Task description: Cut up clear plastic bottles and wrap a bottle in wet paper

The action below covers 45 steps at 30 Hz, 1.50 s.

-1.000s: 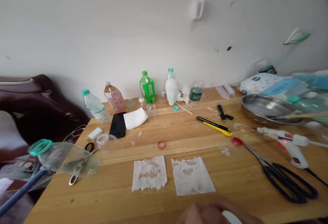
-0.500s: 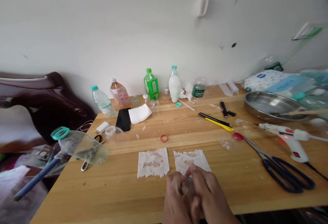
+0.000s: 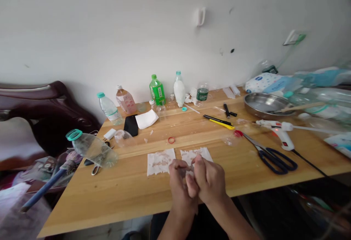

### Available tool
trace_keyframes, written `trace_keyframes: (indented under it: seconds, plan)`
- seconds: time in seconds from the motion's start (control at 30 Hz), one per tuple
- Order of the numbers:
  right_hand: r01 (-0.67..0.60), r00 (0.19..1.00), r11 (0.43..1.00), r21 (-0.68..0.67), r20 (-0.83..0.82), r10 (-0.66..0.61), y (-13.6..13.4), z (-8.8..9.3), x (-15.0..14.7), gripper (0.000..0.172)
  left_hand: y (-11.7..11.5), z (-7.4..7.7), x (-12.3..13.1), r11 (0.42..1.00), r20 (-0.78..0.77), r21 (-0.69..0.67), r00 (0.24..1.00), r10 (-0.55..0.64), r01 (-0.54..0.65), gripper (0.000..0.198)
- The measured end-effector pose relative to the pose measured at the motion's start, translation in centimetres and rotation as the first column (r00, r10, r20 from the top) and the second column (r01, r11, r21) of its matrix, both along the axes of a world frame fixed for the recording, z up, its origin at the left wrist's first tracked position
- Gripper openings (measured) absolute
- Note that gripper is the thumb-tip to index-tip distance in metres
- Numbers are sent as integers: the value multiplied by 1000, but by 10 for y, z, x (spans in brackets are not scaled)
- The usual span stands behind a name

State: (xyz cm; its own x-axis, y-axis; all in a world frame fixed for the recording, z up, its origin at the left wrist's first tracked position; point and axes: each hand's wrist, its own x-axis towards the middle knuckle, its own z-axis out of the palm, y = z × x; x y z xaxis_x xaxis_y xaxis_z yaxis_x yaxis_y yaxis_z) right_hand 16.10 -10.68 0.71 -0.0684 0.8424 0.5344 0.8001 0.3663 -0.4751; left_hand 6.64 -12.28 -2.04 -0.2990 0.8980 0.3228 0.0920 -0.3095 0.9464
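Head view: left hand (image 3: pixel 181 187) and right hand (image 3: pixel 211 179) together at front edge of worktop (image 3: pixel 120 192). Fingers curled inward; pinched item, if any, cannot be told. Torn tissue (image 3: pixel 161 162) just beyond.

On the left part of the table (image 3: pixel 90 199), close to the wall (image 3: pixel 123 24), there are 3 bottles: a clear bottle (image 3: pixel 109 109), a pink bottle (image 3: pixel 126 101) and a green bottle (image 3: pixel 157 91). In front of them lies a black phone (image 3: pixel 131 126), beside a white paper (image 3: pixel 147 119). On the right is a metal pan (image 3: pixel 252 111); nearer are a glue gun (image 3: pixel 283 137), its red light shining, and 1 pair of scissors (image 3: pixel 262 149).
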Motion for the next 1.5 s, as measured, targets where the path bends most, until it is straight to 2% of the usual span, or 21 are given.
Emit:
trace_keyframes:
  seconds: [0.07,0.1,0.2,0.23,0.3,0.33,0.37,0.43,0.5,0.57,0.63,0.73,0.83,0.97,1.0,1.03,1.13,1.2,1.3,1.4,1.5]
  plan:
    - [10,999,998,57,41,-13,3,-3,-1,44,3,8,4,973,228,-215,973,-30,80,36]
    - [-7,998,998,70,55,3,5,-6,0,44,4,13,4,930,333,-331,942,-41,158,37]
    - [-212,971,972,101,132,198,8,-13,9,42,5,23,-12,728,510,-531,850,-133,433,38]
    - [-322,939,941,104,167,302,10,-13,16,39,4,25,-23,640,550,-566,817,-176,519,38]
    - [-535,827,843,56,240,509,15,-9,36,32,1,28,-47,463,628,-608,747,-216,645,36]
    - [-599,774,801,12,265,575,20,-4,48,28,-2,30,-58,416,659,-608,722,-211,677,35]
    - [-629,733,775,-56,289,616,27,1,60,25,-5,33,-69,411,681,-599,707,-191,688,35]
    - [-521,789,844,-130,304,534,49,12,83,26,-12,39,-83,481,708,-565,693,-134,671,34]
    - [-436,835,889,-142,306,458,77,18,100,33,-20,46,-88,599,756,-471,646,-104,648,30]
    - [-406,839,897,-178,315,442,104,17,109,30,-26,50,-84,704,811,-353,576,-98,617,25]
    - [-406,827,885,-230,321,462,123,13,111,23,-31,51,-77,776,850,-276,521,-78,566,26]
    - [-399,833,883,-249,305,462,128,14,103,18,-36,48,-67,816,874,-264,485,-23,514,30]
    - [-394,865,898,-195,251,434,101,26,81,16,-40,44,-60,831,877,-259,480,-11,493,30]
    - [-488,854,858,-162,117,508,24,43,40,16,-46,44,-52,872,848,-240,530,-26,427,32]
    - [-524,842,839,-148,58,536,4,44,31,16,-48,44,-50,882,838,-219,544,-49,416,32]
    - [-570,821,815,-104,-76,565,-15,42,23,15,-51,46,-47,892,825,-195,561,-76,408,32]
    - [-537,786,842,50,-334,521,-54,31,7,10,-61,51,-40,911,772,-153,622,-132,382,30]
    - [-474,776,877,79,-433,459,-65,23,2,11,-68,54,-37,917,744,-163,655,-129,365,32]
    - [-421,731,906,39,-577,364,-69,19,2,13,-74,56,-34,916,708,-190,696,-121,353,37]
    - [-460,684,888,-1,-638,353,-67,23,9,18,-75,55,-31,915,664,-207,736,-128,345,40]
    - [-511,672,859,-13,-630,390,-67,28,19,14,-76,53,-28,922,589,-220,797,-134,318,44]
